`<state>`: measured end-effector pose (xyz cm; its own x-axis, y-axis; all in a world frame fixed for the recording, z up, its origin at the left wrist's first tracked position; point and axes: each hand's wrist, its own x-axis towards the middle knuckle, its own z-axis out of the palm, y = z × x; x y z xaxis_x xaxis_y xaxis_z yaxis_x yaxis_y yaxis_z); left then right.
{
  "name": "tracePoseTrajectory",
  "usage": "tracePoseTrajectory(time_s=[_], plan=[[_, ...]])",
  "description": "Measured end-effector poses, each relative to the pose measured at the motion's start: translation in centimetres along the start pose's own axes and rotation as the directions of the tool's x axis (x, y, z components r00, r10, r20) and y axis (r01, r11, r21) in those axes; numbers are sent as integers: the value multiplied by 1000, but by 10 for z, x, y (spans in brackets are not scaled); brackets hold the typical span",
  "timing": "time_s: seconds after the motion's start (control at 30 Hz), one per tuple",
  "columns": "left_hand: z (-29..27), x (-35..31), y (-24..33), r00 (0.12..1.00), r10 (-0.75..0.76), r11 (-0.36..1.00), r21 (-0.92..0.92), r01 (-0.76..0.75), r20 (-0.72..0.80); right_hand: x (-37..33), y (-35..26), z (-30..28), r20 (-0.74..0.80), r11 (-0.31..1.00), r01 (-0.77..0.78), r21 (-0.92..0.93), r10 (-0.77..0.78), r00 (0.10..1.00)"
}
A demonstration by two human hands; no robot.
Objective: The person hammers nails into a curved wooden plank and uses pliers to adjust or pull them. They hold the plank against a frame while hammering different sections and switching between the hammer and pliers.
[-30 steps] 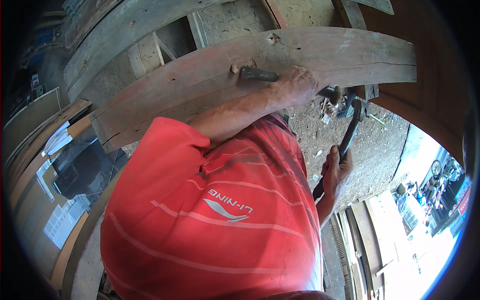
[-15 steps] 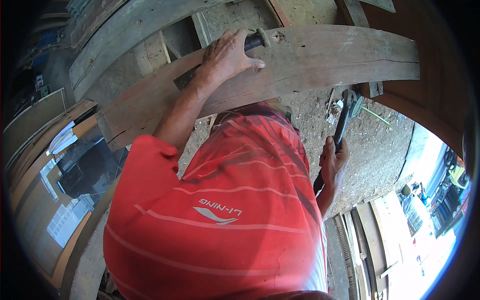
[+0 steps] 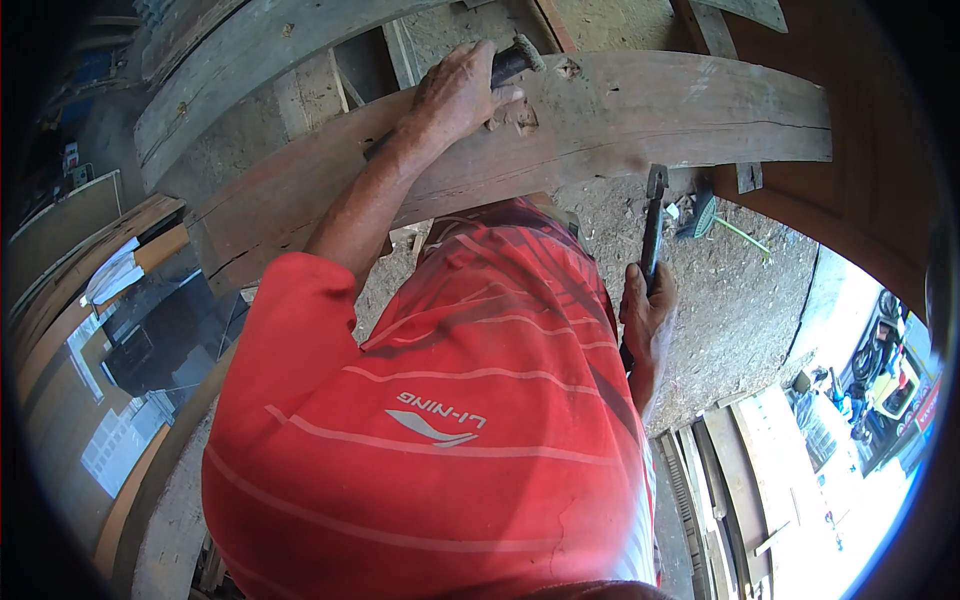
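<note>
With left fingers (image 3: 470,62) curled round a chisel (image 3: 510,66) slanting up-right over the board (image 3: 700,110) at the frame's upper centre, holds a hammer (image 3: 652,228) in wrapped right fingers (image 3: 634,292), head upward, well apart, lower right of the chisel.

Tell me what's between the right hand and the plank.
Head view: the dark tool in the right hand spans that stretch, its tip by the near edge of the plank, ground behind it; contact can't be told.
</note>
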<state>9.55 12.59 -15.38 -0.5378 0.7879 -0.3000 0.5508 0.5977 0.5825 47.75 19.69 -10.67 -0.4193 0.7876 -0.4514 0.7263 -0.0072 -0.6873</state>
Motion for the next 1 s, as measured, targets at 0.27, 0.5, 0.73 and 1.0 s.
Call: tracePoseTrajectory(time_s=[0.27, 0.5, 0.73, 1.0], plan=[[2, -8, -9, 979, 113, 989, 111, -95, -169, -11, -5, 17, -2, 999, 29, 38, -29, 1000], [-6, 3, -40, 974, 101, 976, 212, -57, -205, -1, -28, 34, 34, 946, 186, 267, -202, 979], [-21, 6, -25, 999, 11, 974, 226, -2, -39, 20, -20, 77, 50, 958, 276, -76, -273, 961], [-15, 10, -43, 987, 101, 969, 237, -70, -122, 29, -30, 66, 109, 823, 533, -196, -522, 846]])
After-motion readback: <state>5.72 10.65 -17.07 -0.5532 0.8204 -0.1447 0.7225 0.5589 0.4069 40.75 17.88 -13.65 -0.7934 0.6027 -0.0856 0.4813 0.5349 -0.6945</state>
